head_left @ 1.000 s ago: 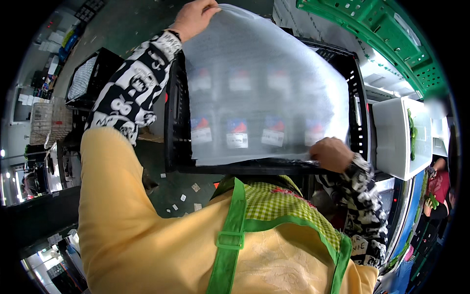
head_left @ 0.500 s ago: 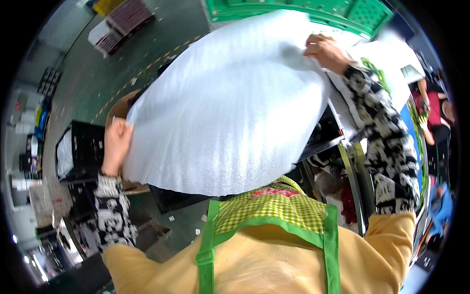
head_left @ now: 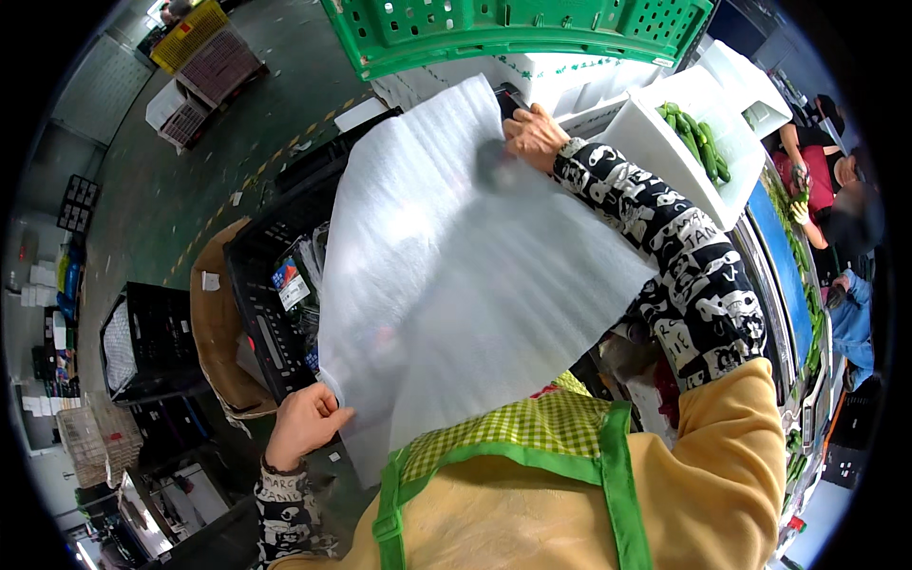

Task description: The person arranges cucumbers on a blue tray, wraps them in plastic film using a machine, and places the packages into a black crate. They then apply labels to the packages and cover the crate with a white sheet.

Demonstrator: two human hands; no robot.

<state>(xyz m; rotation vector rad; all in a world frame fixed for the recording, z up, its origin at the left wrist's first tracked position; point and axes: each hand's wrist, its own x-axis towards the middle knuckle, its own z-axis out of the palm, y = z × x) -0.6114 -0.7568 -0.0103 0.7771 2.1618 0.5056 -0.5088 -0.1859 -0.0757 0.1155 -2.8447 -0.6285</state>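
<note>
A thin white foam sheet (head_left: 437,256) stretches slantwise between my hands, over a black plastic crate (head_left: 261,328). My left hand (head_left: 306,425) is closed, pinching the sheet's near left edge beside the crate's near corner. My right hand (head_left: 537,138) is closed on the sheet's far right edge, close to the crate's far rim. Along the crate's uncovered left side, small clear packages with printed labels (head_left: 293,285) show. The sheet hides the rest of the contents.
A green crate (head_left: 513,33) stands at the back. To the right, a white foam box (head_left: 655,142) holds green cucumbers (head_left: 698,142). A cardboard box (head_left: 223,323) and another black crate (head_left: 147,337) stand left. Co-workers (head_left: 826,180) are at the far right beside a blue belt (head_left: 784,275).
The sheet has swung lower and tilted, uncovering the crate's left side. My left hand has moved right and nearer to me; my right hand has moved left and slightly nearer.
</note>
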